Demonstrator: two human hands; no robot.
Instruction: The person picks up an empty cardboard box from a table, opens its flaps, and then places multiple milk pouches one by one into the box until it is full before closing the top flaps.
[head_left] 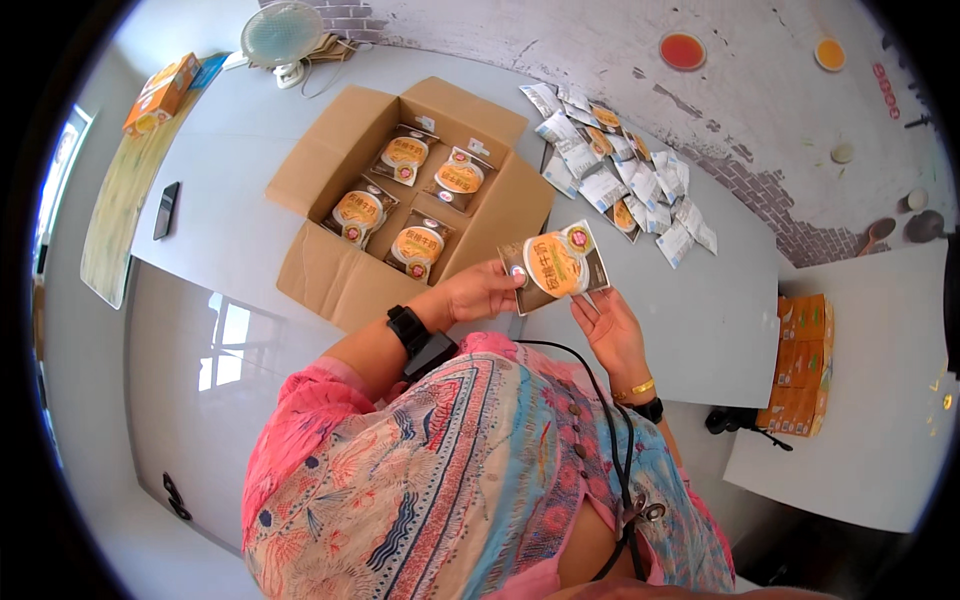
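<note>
- Your left hand (485, 292) is closed on the left edge of a brown-and-orange packet (558, 262), thumb over its printed face.
- Your right hand (612, 335) is palm up with loosely extended fingers, fingertips at the packet's lower right edge; you cannot tell from here whether they pinch it or only support it.
- The packet is in front of your torso, tilted, with its printed face up, just right of the open cardboard carton (510, 215).
- On your left wrist you have a black watch (408, 330); on your right, a gold bracelet (642, 386) and a dark band (652, 410).
- Inside the carton, its flaps spread, you have four similar packets (403, 155), printed faces showing.
- Beyond your right hand, a loose pile of packets (602, 190) lies on the pale table (700, 320), mostly white sides up.
- Farther left, you have a dark phone (166, 210) on the table.
- At the far left corner stand a fan (284, 35) and an orange box (160, 92).
- To your right is a stack of orange boxes (800, 365).
</note>
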